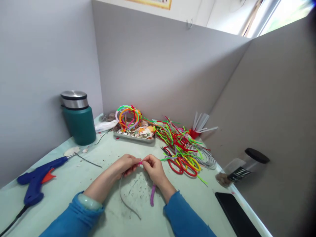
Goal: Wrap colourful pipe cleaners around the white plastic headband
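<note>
My left hand [128,164] and my right hand [154,167] meet low over the table, both closed in a pinch. Between their fingertips shows a short bright pink piece [141,163], which looks like a bit of pipe cleaner. From under my left hand a thin grey wire [123,199] curves down towards me. A purple fuzzy strip [153,196], like a pipe cleaner, hangs below my right palm; whether it joins the pink piece is hidden by the fingers.
Red-handled scissors [181,166] lie by a heap of coloured pipe cleaners [175,138]. Behind is a metal tray [133,136] with fuzzy rings [128,117]. A blue glue gun [37,179] and green bottle [80,123] stand left; a black phone [235,214] and jar [240,168] right.
</note>
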Tool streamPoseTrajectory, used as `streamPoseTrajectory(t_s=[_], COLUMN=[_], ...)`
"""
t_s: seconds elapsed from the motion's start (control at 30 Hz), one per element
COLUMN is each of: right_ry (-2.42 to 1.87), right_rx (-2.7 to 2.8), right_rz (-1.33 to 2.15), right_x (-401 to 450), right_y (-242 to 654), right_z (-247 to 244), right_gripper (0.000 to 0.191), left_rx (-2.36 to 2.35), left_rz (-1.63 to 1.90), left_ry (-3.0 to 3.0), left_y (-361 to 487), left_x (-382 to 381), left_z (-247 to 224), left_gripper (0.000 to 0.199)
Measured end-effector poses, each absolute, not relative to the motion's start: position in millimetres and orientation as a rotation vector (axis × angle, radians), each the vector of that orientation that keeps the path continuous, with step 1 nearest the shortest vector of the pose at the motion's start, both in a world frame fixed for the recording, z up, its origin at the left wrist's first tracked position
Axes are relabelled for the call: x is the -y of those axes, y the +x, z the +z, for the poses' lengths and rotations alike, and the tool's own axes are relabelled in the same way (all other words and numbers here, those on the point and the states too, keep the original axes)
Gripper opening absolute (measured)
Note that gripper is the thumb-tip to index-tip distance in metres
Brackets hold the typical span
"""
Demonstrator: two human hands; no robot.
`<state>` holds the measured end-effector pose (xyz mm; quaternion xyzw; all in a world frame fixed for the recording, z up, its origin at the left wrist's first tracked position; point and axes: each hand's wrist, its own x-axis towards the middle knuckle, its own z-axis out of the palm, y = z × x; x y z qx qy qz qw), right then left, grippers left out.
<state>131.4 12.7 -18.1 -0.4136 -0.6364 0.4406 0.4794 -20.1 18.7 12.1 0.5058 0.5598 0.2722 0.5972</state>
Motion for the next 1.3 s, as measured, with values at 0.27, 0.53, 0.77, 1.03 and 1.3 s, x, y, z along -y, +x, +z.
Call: streamPoseTrajectory(t_s=[0.27, 0.53, 0.77, 1.03, 1.3], right_ry=[-1.03, -1.052, -1.053, -1.048, -1.04], right_rx=[1.465, 1.48, 1.473, 1.469, 1.503], right_rz=[1.154, 1.105, 1.101, 1.102, 1.069], right_x=[-16, -16, -17, -16, -14], right_y=[132, 131, 130, 131, 130], right_z=[-15, -19, -21, -19, -20], right_gripper=[0.004, 0.005, 0.005, 0.005, 0.006], left_rx=[-1.104, -1.118, -1.132, -1.177, -1.271], left_rz=[0.687, 0.719, 0.735, 0.769, 0.78], left_ry=[1.128, 1.172, 1.153, 1.111, 1.09], left_y=[-28, -25, -25, -25, -18], left_x=[-15, -11, -13, -15, -15], left_z=[17, 21, 17, 12, 14], left_gripper=[0.041, 0.033, 0.033, 0.034, 0.024])
